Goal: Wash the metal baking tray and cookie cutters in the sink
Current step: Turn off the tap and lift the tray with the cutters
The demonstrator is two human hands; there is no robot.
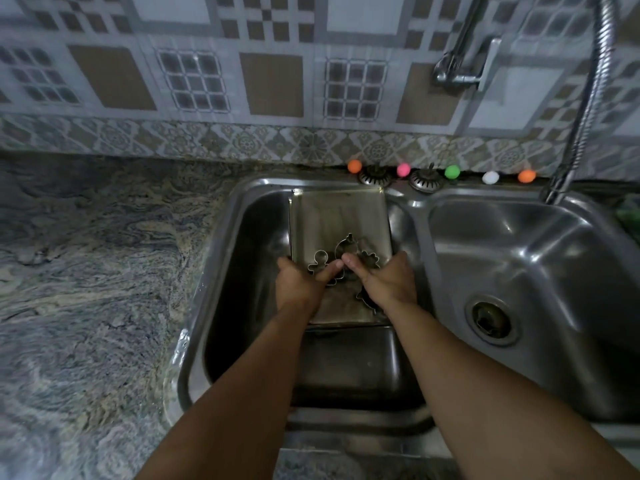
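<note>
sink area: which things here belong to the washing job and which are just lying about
Job: baking tray, cookie cutters, left basin, left hand, right hand.

Lying about: coloured balls, two strainer plugs, right basin, granite counter.

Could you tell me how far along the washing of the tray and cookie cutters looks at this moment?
Early on. Done: the baking tray is in the left sink basin with the cookie cutters lying on it. In hand: the left hand and right hand grip its sides, thumbs on the cutters. Left: no running water from the faucet or suds show, so the washing seems ahead.
</note>
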